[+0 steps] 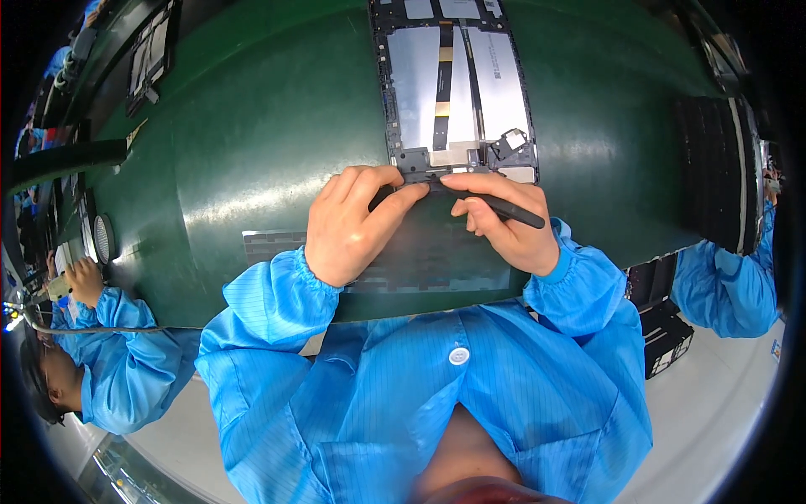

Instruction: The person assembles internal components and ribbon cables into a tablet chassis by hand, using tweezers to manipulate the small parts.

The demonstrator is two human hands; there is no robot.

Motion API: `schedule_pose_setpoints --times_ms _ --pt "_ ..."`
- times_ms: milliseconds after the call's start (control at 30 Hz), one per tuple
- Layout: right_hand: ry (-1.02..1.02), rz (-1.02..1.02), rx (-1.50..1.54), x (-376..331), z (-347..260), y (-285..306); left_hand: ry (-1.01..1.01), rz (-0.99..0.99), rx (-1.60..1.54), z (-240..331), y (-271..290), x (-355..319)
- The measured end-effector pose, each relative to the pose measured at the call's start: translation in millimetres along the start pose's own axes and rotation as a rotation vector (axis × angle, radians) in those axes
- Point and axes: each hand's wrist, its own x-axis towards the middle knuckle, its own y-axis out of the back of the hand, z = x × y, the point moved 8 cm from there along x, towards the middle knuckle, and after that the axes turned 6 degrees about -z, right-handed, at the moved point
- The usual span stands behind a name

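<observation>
An opened tablet (419,88) lies on the green bench mat, its silvery inside, black frame and flat ribbon cables facing up. At its near left corner my left hand (353,225) has thumb and index finger closed on the edge, beside a small black part (433,177). My right hand (519,227) grips a slim black stick-like tool (516,212), its rear end pointing right. The tool's front runs under the fingers toward the near edge of the tablet, so its tip is hidden. My right index fingertip rests by the black part.
A translucent sheet with printed strips (420,273) lies under my wrists on the green mat (252,126). A dark stack of panels (718,172) stands at the right, another device (151,59) at the far left. Co-workers in blue sleeves (126,370) sit on both sides.
</observation>
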Motion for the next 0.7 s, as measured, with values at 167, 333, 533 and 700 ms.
schedule_pose_setpoints --times_ms 167,333,533,700 --pt "-0.062 -0.015 -0.005 -1.7 2.9 1.0 0.002 0.008 -0.008 1.6 -1.9 0.1" --pt "-0.124 0.058 0.071 -12.3 14.4 18.8 -0.005 0.003 0.0 5.2 -4.5 1.8" --pt "-0.104 0.145 0.113 -15.3 15.9 26.2 -0.018 0.01 0.01 9.4 -7.4 3.1" --pt "-0.042 0.169 0.07 -14.2 8.0 29.4 -0.026 0.005 0.012 11.5 -7.6 3.2"
